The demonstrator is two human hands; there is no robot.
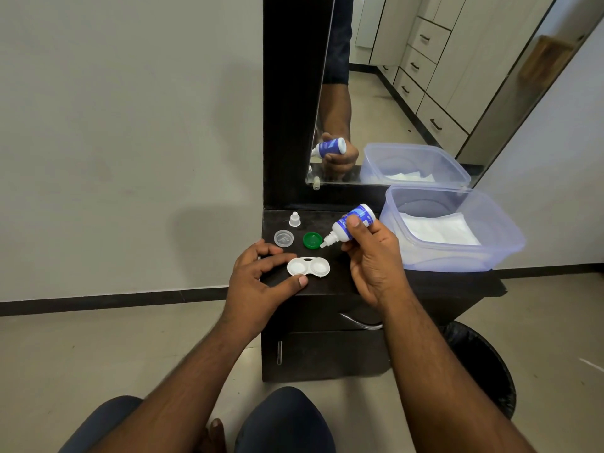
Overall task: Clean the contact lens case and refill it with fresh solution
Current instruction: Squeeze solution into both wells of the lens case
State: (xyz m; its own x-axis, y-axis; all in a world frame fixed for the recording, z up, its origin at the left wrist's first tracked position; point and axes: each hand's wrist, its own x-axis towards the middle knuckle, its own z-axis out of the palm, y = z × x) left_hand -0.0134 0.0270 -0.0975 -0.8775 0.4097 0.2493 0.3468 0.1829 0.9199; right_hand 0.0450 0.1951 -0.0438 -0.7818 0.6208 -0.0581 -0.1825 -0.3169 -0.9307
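At frame centre, the left hand (pixel 261 279) is bracketing the white plastic two-well lens case (pixel 308 267) on the dark countertop (pixel 425 282), fingers loosely spread, while the right hand (pixel 376 259) is gripping the tilted blue-labelled white solution bottle (pixel 349 227) just above it.

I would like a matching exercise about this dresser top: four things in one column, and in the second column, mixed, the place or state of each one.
Things
1. solution bottle
2. lens case
3. green cap
4. white tissue

Places or states
A. lying inside the plastic box
B. open on the dresser, next to the left hand
C. tilted, nozzle pointing down, held in the right hand
D. lying loose between the clear cap and the bottle's nozzle

Pairs: 1-C, 2-B, 3-D, 4-A
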